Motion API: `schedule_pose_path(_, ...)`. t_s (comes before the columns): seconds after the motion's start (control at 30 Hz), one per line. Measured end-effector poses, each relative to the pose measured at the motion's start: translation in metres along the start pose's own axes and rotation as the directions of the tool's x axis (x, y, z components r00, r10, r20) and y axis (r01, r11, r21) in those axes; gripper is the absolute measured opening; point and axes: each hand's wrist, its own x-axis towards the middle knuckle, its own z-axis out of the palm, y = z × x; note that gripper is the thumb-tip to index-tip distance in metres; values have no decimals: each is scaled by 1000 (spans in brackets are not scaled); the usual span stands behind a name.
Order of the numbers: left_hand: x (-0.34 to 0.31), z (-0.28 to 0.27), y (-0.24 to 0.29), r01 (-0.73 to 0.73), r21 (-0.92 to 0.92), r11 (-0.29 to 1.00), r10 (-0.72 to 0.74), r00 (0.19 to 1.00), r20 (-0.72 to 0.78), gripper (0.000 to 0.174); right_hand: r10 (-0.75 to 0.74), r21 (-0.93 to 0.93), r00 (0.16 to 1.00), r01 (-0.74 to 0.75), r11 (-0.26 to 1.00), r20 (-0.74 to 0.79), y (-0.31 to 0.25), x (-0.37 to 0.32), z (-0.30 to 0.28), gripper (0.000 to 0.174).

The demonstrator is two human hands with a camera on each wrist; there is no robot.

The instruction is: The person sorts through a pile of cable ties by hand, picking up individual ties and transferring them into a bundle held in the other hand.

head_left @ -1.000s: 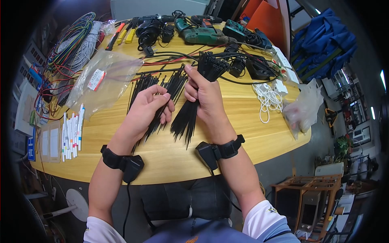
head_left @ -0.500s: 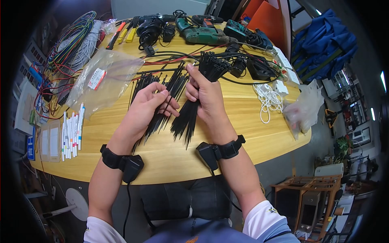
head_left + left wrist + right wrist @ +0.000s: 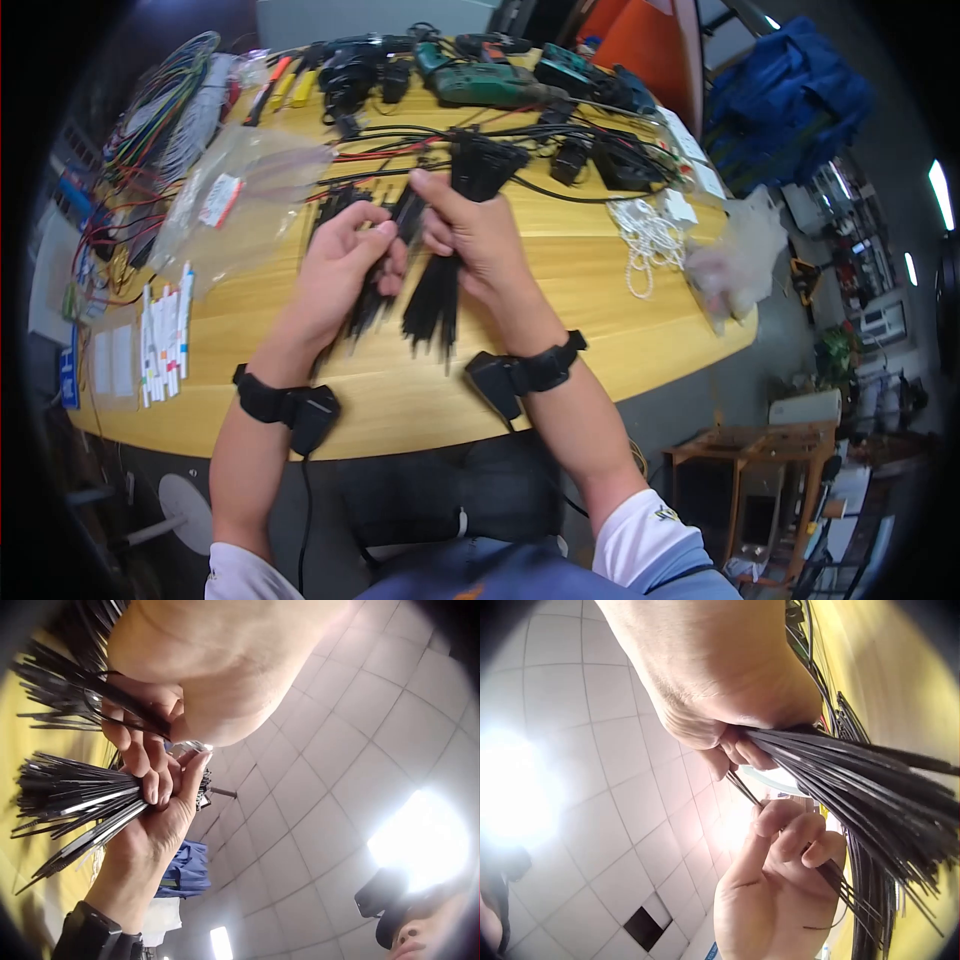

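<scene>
In the head view my right hand grips a thick bundle of black cable ties, heads up and tails fanned toward me. Close on its left, my left hand pinches a few thin cable ties, best seen in the right wrist view. Their upper ends reach the right thumb and fingertip, between the two hands. More loose cable ties lie on the table behind and under the left hand. From the left wrist side, the right-hand bundle spreads out over the yellow tabletop.
A clear plastic bag and several marker pens lie on the left, by coiled wires. Black and red cables cross behind the hands. Farther back sits a green drill. White cord and another plastic bag are on the right.
The head view has swung slightly and blurred. My right hand has come left, nearer the left one. The left fingers spread out half a second ago and are now curled in again.
</scene>
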Motion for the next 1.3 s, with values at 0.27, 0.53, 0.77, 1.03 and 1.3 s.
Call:
schedule_pose_path(0.27,1,2,-5,-57,122,991,60,998,-19,14,16,30,999,-17,999,43,1,-3,-2,20)
schedule_pose_path(0.53,5,1,-11,-86,152,985,78,995,55,16,5,-40,998,-3,999,65,1,-8,4,23)
schedule_pose_path(0.77,6,-5,-17,-79,205,976,71,996,44,14,-53,64,998,55,996,-39,1,0,-4,27)
schedule_pose_path(1.03,-1,5,-4,-41,256,966,29,998,53,15,-48,7,999,47,999,1,2,-4,0,33)
schedule_pose_path(1.3,-2,6,-1,6,179,984,-12,999,33,14,-46,251,980,94,963,-191,0,12,-15,41)
